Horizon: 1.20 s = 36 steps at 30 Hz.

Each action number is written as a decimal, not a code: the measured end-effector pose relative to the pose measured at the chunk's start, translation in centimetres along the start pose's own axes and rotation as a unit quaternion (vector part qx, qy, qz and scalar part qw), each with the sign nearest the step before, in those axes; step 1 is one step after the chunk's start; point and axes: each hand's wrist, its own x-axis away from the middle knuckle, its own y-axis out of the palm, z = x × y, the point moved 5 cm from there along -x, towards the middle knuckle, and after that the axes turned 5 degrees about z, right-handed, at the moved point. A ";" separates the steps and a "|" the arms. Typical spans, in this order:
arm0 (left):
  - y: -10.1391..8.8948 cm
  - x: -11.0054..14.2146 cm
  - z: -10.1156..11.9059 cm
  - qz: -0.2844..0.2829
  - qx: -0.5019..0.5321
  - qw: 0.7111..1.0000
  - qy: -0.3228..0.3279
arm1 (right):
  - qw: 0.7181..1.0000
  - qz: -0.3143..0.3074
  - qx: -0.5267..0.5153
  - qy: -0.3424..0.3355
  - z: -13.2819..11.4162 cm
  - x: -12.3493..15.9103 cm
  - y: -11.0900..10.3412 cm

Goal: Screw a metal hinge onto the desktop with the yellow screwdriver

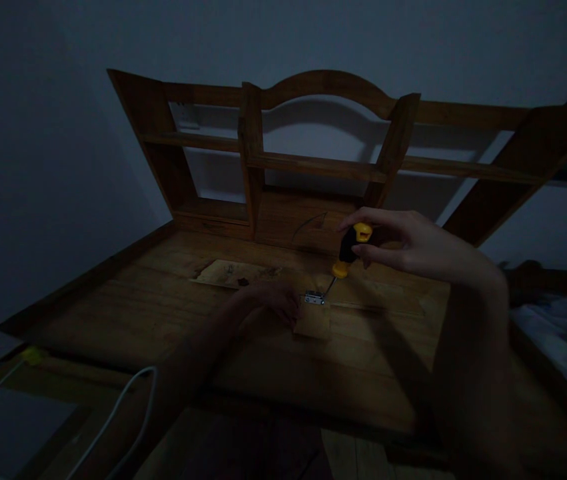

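My right hand [403,243] pinches the top of a yellow and black screwdriver [348,252], which stands tilted with its thin shaft pointing down-left. The tip meets a small metal hinge [314,297] on the wooden desk [163,313]. The hinge lies at the upper edge of a small wooden block [313,321]. My left hand [273,301] rests on the desk just left of the hinge, fingers curled against the block and the hinge. The scene is very dim.
A wooden shelf unit [323,153] with an arched top stands at the back of the desk against the wall. A flat pale board [230,273] lies on the desk behind my left hand. A white cable [113,413] loops at the lower left. Pale bedding [563,340] shows at right.
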 end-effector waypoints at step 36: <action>2.0 0.9 -1.5 0.058 0.176 0.982 0.032 | 0.995 0.070 0.052 -0.046 1.3 -2.0 1.7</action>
